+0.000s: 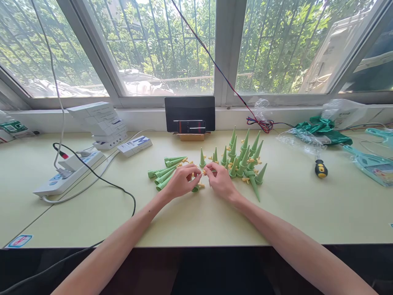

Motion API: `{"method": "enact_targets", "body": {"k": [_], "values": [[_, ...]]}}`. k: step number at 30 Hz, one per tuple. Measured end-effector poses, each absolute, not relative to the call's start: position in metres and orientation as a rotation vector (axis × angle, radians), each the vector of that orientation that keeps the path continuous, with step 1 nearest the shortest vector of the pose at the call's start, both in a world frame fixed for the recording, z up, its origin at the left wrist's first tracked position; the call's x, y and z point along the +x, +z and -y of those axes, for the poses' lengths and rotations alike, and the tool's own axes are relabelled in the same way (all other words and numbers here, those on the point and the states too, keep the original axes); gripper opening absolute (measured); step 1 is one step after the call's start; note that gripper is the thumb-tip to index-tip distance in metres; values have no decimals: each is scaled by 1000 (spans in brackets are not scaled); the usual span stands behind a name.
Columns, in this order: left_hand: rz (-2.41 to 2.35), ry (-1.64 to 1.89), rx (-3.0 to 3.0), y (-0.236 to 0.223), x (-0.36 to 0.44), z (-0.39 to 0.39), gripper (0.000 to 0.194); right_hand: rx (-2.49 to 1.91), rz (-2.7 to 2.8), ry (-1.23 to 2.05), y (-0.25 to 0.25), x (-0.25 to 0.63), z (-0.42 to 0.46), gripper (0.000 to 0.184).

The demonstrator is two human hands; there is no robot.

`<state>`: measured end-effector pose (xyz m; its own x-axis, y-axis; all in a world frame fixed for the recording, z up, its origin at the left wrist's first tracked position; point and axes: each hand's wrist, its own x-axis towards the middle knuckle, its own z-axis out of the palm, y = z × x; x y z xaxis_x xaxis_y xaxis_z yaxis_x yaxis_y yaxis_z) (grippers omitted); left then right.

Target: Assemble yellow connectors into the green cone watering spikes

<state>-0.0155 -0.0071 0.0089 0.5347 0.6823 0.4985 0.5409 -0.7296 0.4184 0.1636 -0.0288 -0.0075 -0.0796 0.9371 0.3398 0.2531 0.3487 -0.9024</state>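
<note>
With the clock face centred on the two hands and twelve at the window, the left hand (pixel 185 180) is just on the nine o'clock side and the right hand (pixel 219 180) just on the three o'clock side, their fingertips near each other above the pale surface (pixel 196 223). The right fingers are pinched narrow on a small yellow valve (pixel 204 172). The left fingers are curled in close together; whether they grip anything I cannot tell. Under them, toward six o'clock, a short green piece (pixel 195 189) shows beside another yellow fitting (pixel 201 185).

At nine to ten o'clock, a fan of green spikes (pixel 164 179) lies flat, wide hollow ends pointing outward, partly hidden by the left hand. A lone green spike (pixel 202 158) stands upright at twelve. From one to three o'clock there is a dense cluster of upright spikes (pixel 244 159), yellow fittings among them — one tilted spike (pixel 254 187) points its tip toward four.

Farther out at twelve, a phone (pixel 192 127) rests on a brown stand (pixel 192 137) in front of a black tablet (pixel 190 107). Stacked white boxes (pixel 100 121) are at ten, a power strip (pixel 69 175) at nine. A yellow-and-black screwdriver (pixel 321 169) lies at three — beyond it, a teal plastic item (pixel 370 164).
</note>
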Motion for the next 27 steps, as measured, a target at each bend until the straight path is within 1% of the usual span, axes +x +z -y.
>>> {"method": "enact_targets", "body": {"k": [6, 9, 11, 16, 18, 27], "values": [[-1010, 1027, 2531, 11, -14, 7, 17, -1101, 1581, 841, -9, 163, 29, 25], [-1016, 1061, 2491, 12, -14, 8, 18, -1141, 1588, 822, -8, 163, 29, 28], [-1019, 1081, 2462, 14, -14, 8, 19, -1169, 1594, 805, -7, 162, 30, 35], [-1018, 1136, 2381, 15, -15, 8, 19, -1206, 1613, 802, -7, 161, 30, 58], [-1018, 1143, 2359, 14, -15, 7, 19, -1229, 1615, 788, -8, 160, 29, 62], [-1022, 1111, 2337, 14, -16, 8, 19, -1271, 1678, 755, -11, 160, 26, 56]]}}
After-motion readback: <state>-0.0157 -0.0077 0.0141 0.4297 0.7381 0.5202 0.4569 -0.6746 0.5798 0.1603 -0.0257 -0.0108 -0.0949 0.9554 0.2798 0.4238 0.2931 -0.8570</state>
